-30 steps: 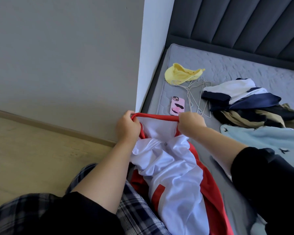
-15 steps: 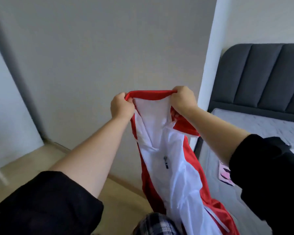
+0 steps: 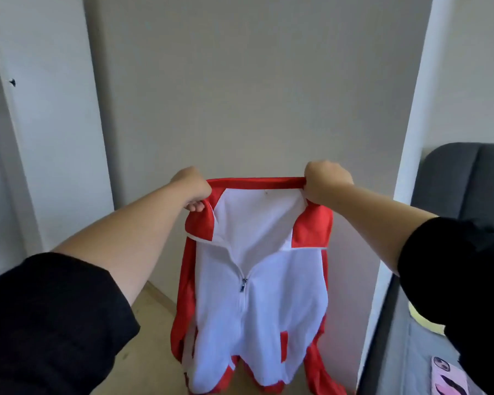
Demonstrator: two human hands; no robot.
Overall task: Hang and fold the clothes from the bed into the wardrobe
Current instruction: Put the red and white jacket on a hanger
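two hands hold a red and white zip jacket (image 3: 263, 295) up in the air, in front of a plain beige wall (image 3: 254, 81). the left hand (image 3: 193, 186) has its fingers curled round one end of the red collar. the right hand (image 3: 325, 181) grips the other end, so the collar is stretched flat between them. the jacket's front faces the viewer. its zip (image 3: 243, 283) is done up only from the chest down, red sleeves dangle at the sides, and it hangs above the wooden floor (image 3: 154, 337). at the far right is the edge of the bed (image 3: 417, 354), with a dark padded headboard (image 3: 462, 178) and a pink phone (image 3: 448, 377) on the mattress. a white panel at the far left may be the wardrobe — this cannot be told for sure. no hanger is in view.

likely risks: the fabric looks slick, so a loosened grip on either side would drop the jacket in a heap on the floor. the loose sleeves could tangle or bunch inside a fold — and the half-open neck may slide off a hanger.
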